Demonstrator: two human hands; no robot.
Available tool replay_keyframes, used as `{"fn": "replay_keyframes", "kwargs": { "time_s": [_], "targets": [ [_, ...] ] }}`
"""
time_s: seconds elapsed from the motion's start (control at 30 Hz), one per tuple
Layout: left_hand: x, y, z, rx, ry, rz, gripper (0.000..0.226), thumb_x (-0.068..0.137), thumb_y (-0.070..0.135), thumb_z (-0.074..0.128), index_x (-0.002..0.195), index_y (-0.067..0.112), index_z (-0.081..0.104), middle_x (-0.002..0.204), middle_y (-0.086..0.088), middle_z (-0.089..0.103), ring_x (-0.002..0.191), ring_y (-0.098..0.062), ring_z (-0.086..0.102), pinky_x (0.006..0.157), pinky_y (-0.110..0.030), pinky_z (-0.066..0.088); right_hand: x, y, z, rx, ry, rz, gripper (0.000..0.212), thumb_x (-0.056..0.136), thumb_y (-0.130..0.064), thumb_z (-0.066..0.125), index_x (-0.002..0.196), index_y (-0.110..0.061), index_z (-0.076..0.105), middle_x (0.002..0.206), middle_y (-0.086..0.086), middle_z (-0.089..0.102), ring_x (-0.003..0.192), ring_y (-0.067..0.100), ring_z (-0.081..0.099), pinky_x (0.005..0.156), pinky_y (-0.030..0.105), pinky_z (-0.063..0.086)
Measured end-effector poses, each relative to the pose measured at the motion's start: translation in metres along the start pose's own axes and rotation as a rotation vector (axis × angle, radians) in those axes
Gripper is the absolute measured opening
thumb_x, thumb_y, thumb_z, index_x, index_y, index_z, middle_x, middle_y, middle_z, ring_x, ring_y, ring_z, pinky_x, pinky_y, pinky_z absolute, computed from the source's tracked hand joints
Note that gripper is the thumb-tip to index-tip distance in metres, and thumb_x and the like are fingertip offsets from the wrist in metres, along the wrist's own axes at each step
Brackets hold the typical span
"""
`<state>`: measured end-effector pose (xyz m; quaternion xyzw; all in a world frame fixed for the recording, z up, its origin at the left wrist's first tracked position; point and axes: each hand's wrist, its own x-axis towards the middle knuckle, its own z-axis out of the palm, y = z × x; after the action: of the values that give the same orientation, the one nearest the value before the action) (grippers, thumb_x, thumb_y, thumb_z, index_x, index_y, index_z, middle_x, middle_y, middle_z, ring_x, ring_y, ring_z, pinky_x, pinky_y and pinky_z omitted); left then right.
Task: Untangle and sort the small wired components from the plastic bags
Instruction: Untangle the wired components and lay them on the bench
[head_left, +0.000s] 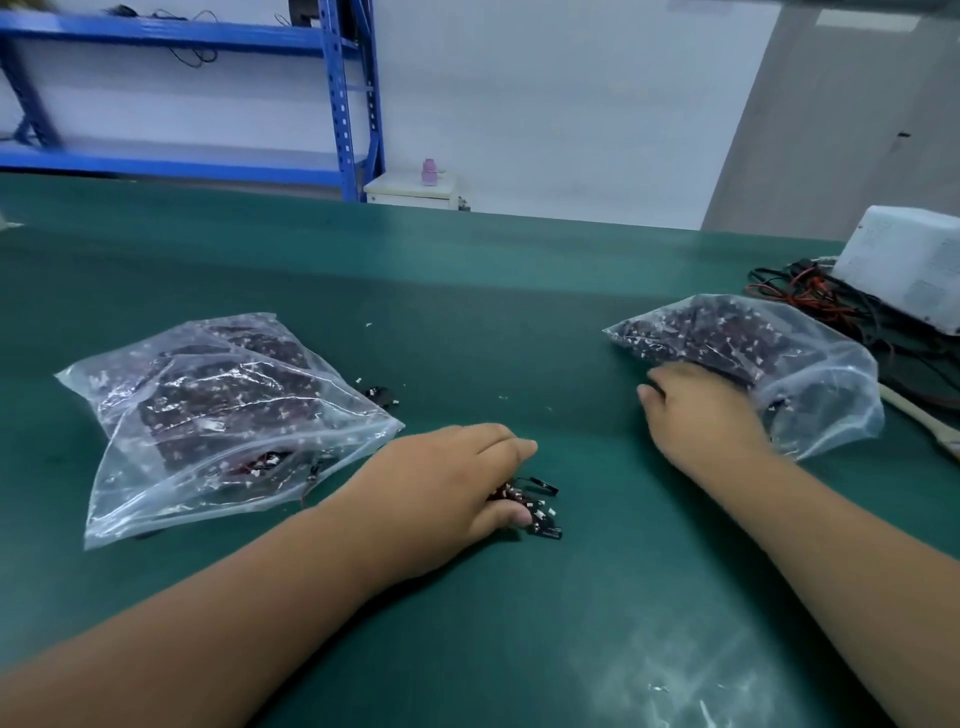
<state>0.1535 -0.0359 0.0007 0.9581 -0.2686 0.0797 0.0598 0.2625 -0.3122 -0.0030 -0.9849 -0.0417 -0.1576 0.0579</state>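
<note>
Small black wired components (530, 506) bunch on the green desk (467, 322) under your left hand (447, 478), whose fingers curl around them, while your right hand (701, 415) lies flat, fingers spread, against the right clear plastic bag (810, 374).

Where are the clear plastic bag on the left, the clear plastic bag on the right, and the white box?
Clear plastic bag on the left (218, 410): head view, middle of its filled part.
Clear plastic bag on the right (737, 338): head view, its upper filled part.
White box (904, 260): head view, its front face.
</note>
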Motion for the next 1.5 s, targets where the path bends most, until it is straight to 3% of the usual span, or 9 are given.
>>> {"fn": "replay_keyframes", "kwargs": {
  "time_s": [0.1, 0.2, 0.3, 0.57, 0.9, 1.13, 1.27, 1.4, 1.5],
  "targets": [
    [0.001, -0.003, -0.004, 0.069, 0.041, -0.010, 0.074, 0.086, 0.077, 0.020, 0.137, 0.031, 0.047, 0.131, 0.013, 0.053, 0.120, -0.014, 0.051, 0.094, -0.038, 0.048, -0.044, -0.045, -0.012, 0.241, 0.133, -0.290, 0.024, 0.093, -0.029, 0.050, 0.095, -0.017, 0.071, 0.096, 0.000, 0.072, 0.092, 0.027, 0.065, 0.083, 0.041, 0.052],
    [-0.002, -0.016, -0.006, 0.039, -0.003, 0.038, 0.066, 0.083, 0.076, 0.031, 0.129, 0.034, 0.054, 0.122, 0.016, 0.055, 0.114, -0.011, 0.050, 0.096, -0.037, 0.044, -0.084, -0.081, -0.019, 0.614, -0.090, -0.308, 0.029, 0.087, -0.048, 0.050, 0.099, -0.030, 0.070, 0.092, -0.015, 0.066, 0.093, 0.007, 0.059, 0.088, 0.032, 0.046],
    [-0.004, -0.025, -0.007, -0.024, -0.029, 0.080, 0.047, 0.084, 0.065, 0.045, 0.119, 0.036, 0.059, 0.114, 0.018, 0.052, 0.106, -0.008, 0.048, 0.095, -0.035, 0.042, -0.097, -0.088, -0.017, 0.391, -0.230, -0.436, 0.039, 0.082, -0.065, 0.049, 0.110, -0.042, 0.063, 0.098, -0.020, 0.051, 0.099, 0.008, 0.048, 0.092, 0.033, 0.037],
    [0.003, -0.020, -0.003, -0.033, 0.030, 0.071, 0.031, 0.095, 0.049, 0.048, 0.116, 0.032, 0.062, 0.103, 0.014, 0.056, 0.098, -0.012, 0.055, 0.088, -0.033, 0.047, -0.086, -0.082, -0.016, 0.289, -0.196, -0.410, 0.022, 0.097, -0.050, 0.052, 0.107, -0.033, 0.063, 0.094, -0.007, 0.049, 0.085, 0.019, 0.055, 0.076, 0.039, 0.047],
    [0.013, -0.022, 0.003, 0.084, 0.140, -0.125, 0.023, 0.098, 0.027, 0.051, 0.115, 0.027, 0.065, 0.101, 0.007, 0.061, 0.094, -0.022, 0.059, 0.083, -0.042, 0.050, -0.058, -0.048, -0.008, 0.266, -0.135, -0.261, 0.017, 0.097, -0.041, 0.055, 0.097, -0.026, 0.064, 0.087, -0.008, 0.052, 0.083, 0.017, 0.054, 0.074, 0.040, 0.049],
    [0.012, -0.030, 0.003, 0.142, 0.211, -0.256, 0.029, 0.094, 0.021, 0.052, 0.118, 0.025, 0.066, 0.111, 0.006, 0.059, 0.098, -0.024, 0.057, 0.085, -0.042, 0.048, -0.052, -0.038, -0.007, 0.375, -0.117, -0.194, 0.012, 0.097, -0.037, 0.058, 0.099, -0.029, 0.067, 0.089, -0.009, 0.056, 0.085, 0.015, 0.055, 0.077, 0.039, 0.049],
    [0.009, -0.021, -0.001, 0.058, 0.303, -0.163, 0.042, 0.089, 0.030, 0.051, 0.129, 0.023, 0.062, 0.131, 0.007, 0.056, 0.119, -0.022, 0.053, 0.097, -0.044, 0.045, -0.057, -0.049, -0.006, 0.447, -0.113, -0.274, 0.017, 0.099, -0.032, 0.055, 0.109, -0.025, 0.068, 0.092, -0.007, 0.056, 0.090, 0.016, 0.056, 0.081, 0.039, 0.048],
    [0.008, -0.003, 0.002, 0.007, 0.136, 0.023, 0.060, 0.088, 0.047, 0.043, 0.144, 0.026, 0.047, 0.148, 0.009, 0.046, 0.135, -0.013, 0.043, 0.111, -0.037, 0.036, -0.065, -0.067, -0.007, 0.603, -0.119, -0.426, 0.012, 0.096, -0.030, 0.061, 0.102, -0.022, 0.068, 0.087, -0.009, 0.056, 0.088, 0.008, 0.054, 0.080, 0.033, 0.047],
    [0.011, -0.003, 0.008, -0.019, 0.053, -0.006, 0.064, 0.095, 0.052, 0.041, 0.153, 0.030, 0.029, 0.147, 0.014, 0.045, 0.134, -0.008, 0.041, 0.115, -0.030, 0.027, -0.067, -0.069, -0.007, 0.594, -0.139, -0.434, 0.019, 0.088, -0.037, 0.070, 0.103, -0.026, 0.065, 0.090, -0.012, 0.054, 0.089, 0.008, 0.053, 0.080, 0.033, 0.046]
  ]
}}
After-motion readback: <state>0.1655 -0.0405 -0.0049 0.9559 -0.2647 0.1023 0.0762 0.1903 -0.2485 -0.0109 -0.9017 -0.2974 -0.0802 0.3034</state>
